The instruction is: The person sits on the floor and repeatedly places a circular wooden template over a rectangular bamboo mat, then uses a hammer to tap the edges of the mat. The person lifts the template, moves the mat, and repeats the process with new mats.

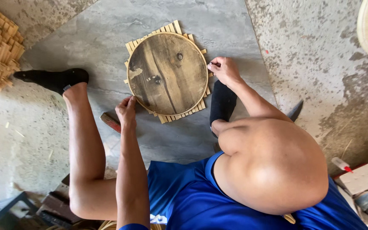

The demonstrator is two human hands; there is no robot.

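Two bare hands are working at a round wooden disc (167,72) lying flat on a grey stone slab (218,25), near the slab's middle. Under the disc, a woven mat of bamboo strips (172,28) is sticking out all round its rim. At the disc's lower left edge, the left hand (126,111) is pinching the rim with curled fingers. Over on the right edge, the right hand (223,70) is closing on the rim, fingers bent. Beside the left hand, a red-tipped tool (110,122) is resting on the slab.
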